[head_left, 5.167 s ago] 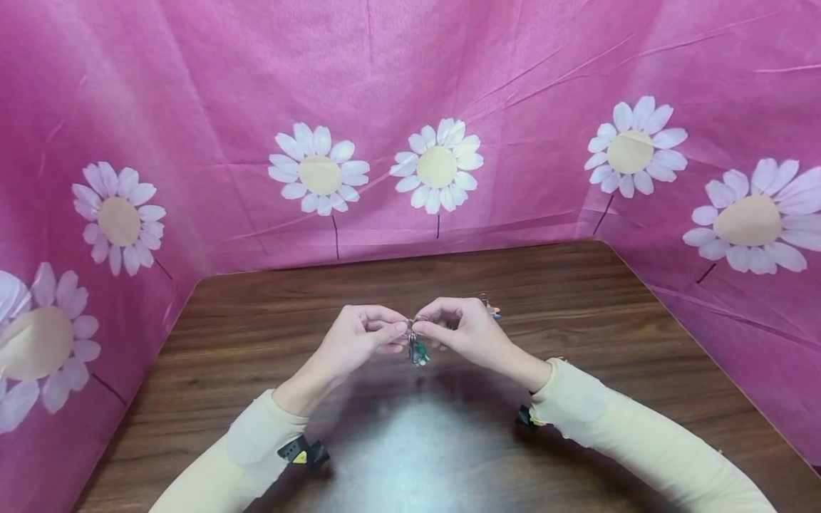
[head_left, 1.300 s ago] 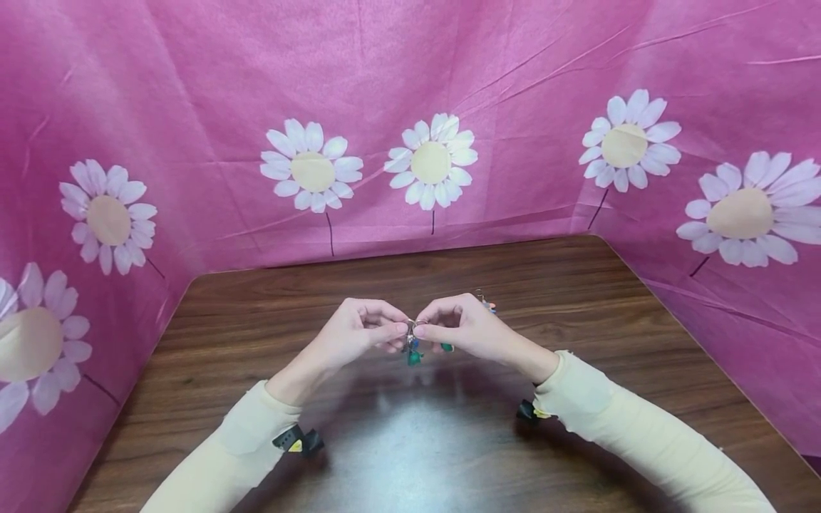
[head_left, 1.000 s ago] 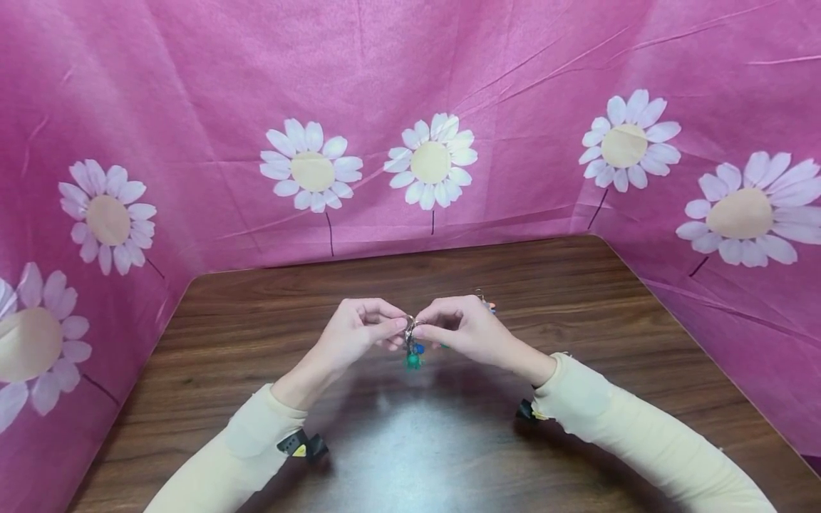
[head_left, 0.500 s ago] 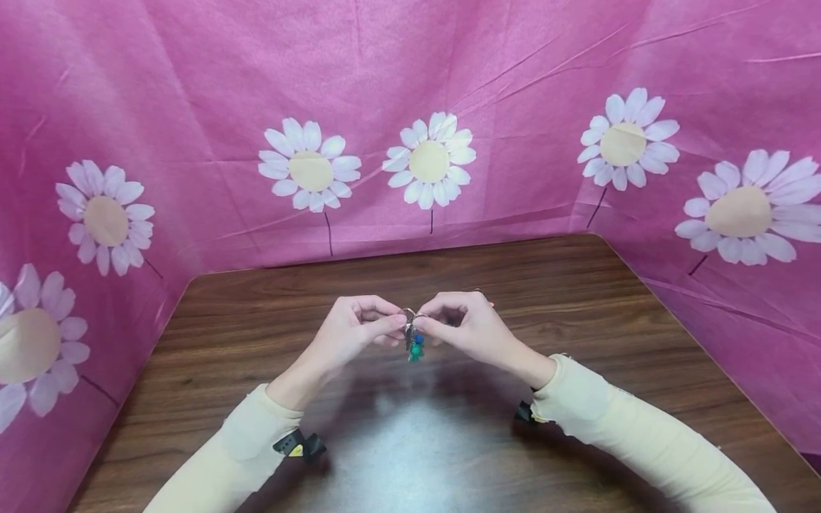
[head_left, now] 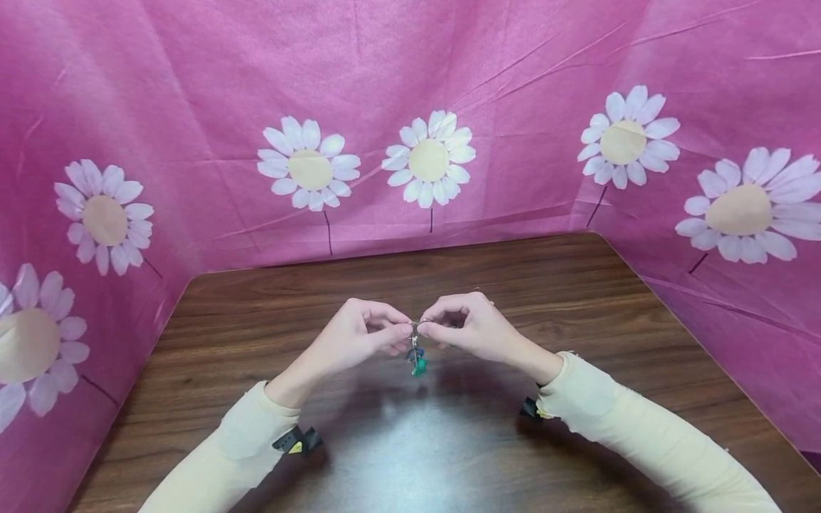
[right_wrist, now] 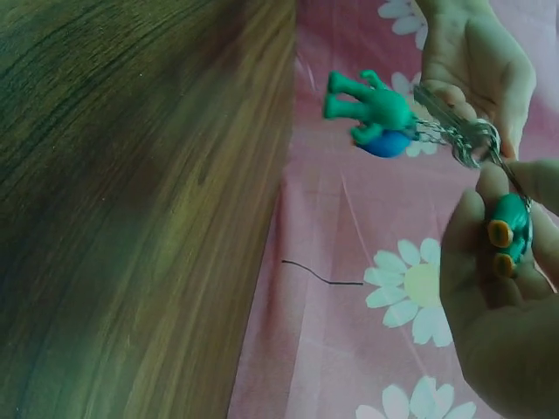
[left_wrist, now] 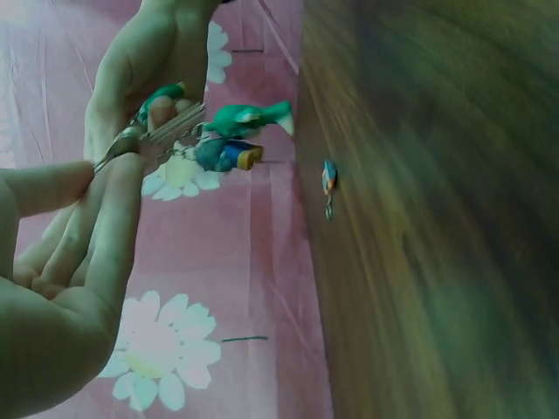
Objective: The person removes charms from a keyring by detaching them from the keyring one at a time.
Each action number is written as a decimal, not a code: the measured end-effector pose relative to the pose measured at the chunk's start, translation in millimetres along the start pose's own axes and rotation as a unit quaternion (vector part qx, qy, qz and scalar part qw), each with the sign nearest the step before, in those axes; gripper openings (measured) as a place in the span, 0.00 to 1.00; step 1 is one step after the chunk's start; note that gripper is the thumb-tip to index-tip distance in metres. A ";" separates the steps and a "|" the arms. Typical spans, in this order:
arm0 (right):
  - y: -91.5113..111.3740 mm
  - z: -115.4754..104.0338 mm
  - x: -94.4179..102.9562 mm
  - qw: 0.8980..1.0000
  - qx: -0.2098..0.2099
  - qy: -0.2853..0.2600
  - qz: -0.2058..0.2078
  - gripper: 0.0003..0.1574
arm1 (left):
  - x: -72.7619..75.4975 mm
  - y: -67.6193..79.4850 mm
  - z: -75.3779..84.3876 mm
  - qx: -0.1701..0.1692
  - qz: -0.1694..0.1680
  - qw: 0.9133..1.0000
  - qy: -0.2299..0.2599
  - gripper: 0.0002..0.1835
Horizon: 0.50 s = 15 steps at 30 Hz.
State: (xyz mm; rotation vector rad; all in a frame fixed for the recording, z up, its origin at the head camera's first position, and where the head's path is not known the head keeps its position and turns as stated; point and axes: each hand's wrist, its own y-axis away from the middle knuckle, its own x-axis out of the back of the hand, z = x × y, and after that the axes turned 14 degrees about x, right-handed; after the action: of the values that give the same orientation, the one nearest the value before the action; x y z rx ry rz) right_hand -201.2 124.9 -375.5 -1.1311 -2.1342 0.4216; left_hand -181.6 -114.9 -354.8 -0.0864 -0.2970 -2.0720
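Above the table, my left hand [head_left: 365, 328] pinches a metal key ring [right_wrist: 479, 140] between thumb and forefinger. Keys [right_wrist: 441, 103] hang from the bunch on short chains, along with a green figure [right_wrist: 371, 105] and a blue figure [left_wrist: 229, 155]. Fingertip to fingertip with it, my right hand [head_left: 471, 329] pinches the ring of another keychain. That keychain's green figure with orange feet [right_wrist: 509, 229] lies against the curled fingers of the right hand. The rings overlap between the fingertips, and whether they are linked I cannot tell.
On the brown wooden table [head_left: 256, 370] lies a small orange-and-blue keychain [left_wrist: 328, 177], mostly hidden behind the right hand in the head view. A pink cloth [head_left: 218, 92] with white daisies stands round the table's back and sides.
Both hands stay together at the rings, dipping slightly since half a second ago. The hanging keys and figures swing and turn. The keychain on the table has become hidden in the head view.
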 end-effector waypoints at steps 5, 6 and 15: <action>-0.7 1.7 -3.0 0.997 0.062 0.027 0.034 0.05 | -7.0 -0.2 1.0 0.036 0.016 0.995 0.091 0.11; -0.9 1.6 -3.4 0.996 0.071 0.026 0.040 0.05 | -8.1 -0.1 0.8 0.039 0.018 0.993 0.106 0.11; 0.4 2.0 -4.9 0.993 0.098 0.024 0.067 0.08 | -11.1 1.7 0.5 0.041 0.024 0.987 0.154 0.11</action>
State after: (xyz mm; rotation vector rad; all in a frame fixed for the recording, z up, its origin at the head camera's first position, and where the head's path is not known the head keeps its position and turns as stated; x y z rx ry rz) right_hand -200.3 121.1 -379.1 -1.1634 -1.9352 0.6447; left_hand -174.6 -106.2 -356.0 0.2726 -0.1865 -1.9880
